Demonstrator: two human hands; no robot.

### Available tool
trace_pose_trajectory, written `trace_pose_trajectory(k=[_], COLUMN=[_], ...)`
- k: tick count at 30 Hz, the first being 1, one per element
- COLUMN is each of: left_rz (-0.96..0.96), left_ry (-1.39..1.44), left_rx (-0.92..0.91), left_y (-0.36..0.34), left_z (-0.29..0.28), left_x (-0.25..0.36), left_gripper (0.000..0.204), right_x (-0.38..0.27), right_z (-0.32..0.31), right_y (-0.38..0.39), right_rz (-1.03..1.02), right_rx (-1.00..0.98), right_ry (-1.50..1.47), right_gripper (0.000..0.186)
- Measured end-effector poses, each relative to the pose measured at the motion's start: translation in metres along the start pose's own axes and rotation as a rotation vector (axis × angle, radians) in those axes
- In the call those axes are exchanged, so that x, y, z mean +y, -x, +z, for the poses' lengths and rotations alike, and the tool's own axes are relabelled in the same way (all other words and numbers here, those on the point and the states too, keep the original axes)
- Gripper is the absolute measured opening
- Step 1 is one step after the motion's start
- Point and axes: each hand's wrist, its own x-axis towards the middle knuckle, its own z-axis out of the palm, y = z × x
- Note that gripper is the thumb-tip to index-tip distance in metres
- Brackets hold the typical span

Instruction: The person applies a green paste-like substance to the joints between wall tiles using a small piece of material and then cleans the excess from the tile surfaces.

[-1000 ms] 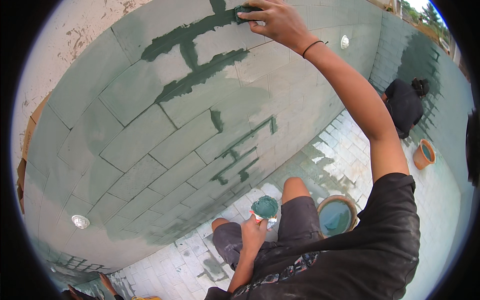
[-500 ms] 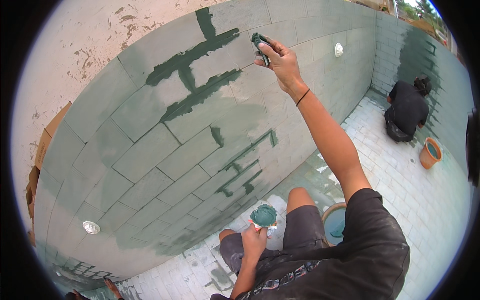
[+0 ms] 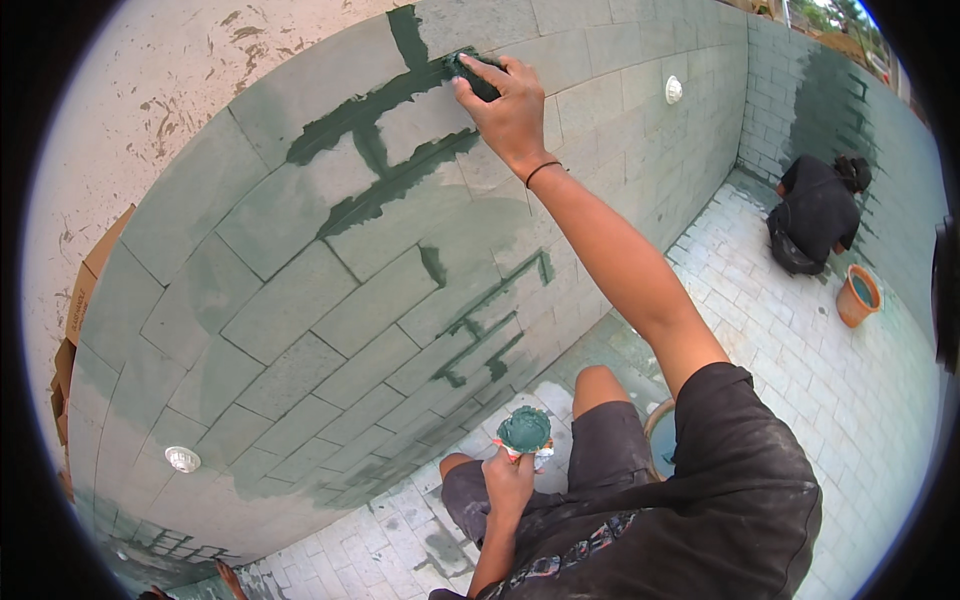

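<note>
My right hand (image 3: pixel 510 110) is closed on a small dark spreader (image 3: pixel 478 84), which is pressed to the tiled wall (image 3: pixel 300 300) beside the smeared joints. Dark green grout (image 3: pixel 370 115) lies in thick bands along several joints there, spilling onto the tile faces. Down by my knees, my left hand (image 3: pixel 508 485) grips a small container holding a mound of green grout (image 3: pixel 524 430). The fingers hide most of the container; a red and white edge shows below the mound.
A person in black (image 3: pixel 815 210) crouches at the far wall near an orange bucket (image 3: pixel 858 297). Beside my leg stands a tub of liquid (image 3: pixel 663 440). Round white fittings (image 3: pixel 182 459) sit in the wall. Another person's hand (image 3: pixel 231 578) reaches in at lower left.
My right hand has moved left, bringing the spreader from beside the upper grout band onto its right end. My left hand and the container have barely moved.
</note>
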Motion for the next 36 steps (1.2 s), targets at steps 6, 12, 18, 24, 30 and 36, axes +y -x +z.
trace_pose_trajectory(k=[6,12,18,24,30,36], left_rz=[0.002,-0.011,-0.004,-0.045,-0.019,-0.03], left_ry=[0.059,0.048,0.044,0.046,0.054,0.052], left_rx=[-0.019,-0.03,-0.06,-0.036,-0.055,-0.062], left_y=[-0.002,0.0,-0.003,0.002,-0.002,-0.002], left_z=[0.002,0.003,0.012,0.004,0.01,0.01], left_x=[-0.002,-0.006,-0.005,-0.011,0.002,-0.018], left_gripper=[0.015,0.015,0.013,0.014,0.015,0.016], right_x=[0.007,0.003,0.015,0.012,0.045,0.042], right_z=[-0.003,-0.026,-0.008,-0.032,-0.016,-0.026], right_y=[0.007,-0.01,-0.021,-0.019,-0.033,-0.022], right_rz=[-0.083,0.116,-0.085,0.039,-0.128,0.041], right_rx=[-0.052,-0.217,-0.101,-0.326,-0.042,-0.231], right_ry=[0.099,0.036,0.051,0.129,0.13,0.15], right_gripper=[0.03,0.031,0.03,0.029,0.028,0.029])
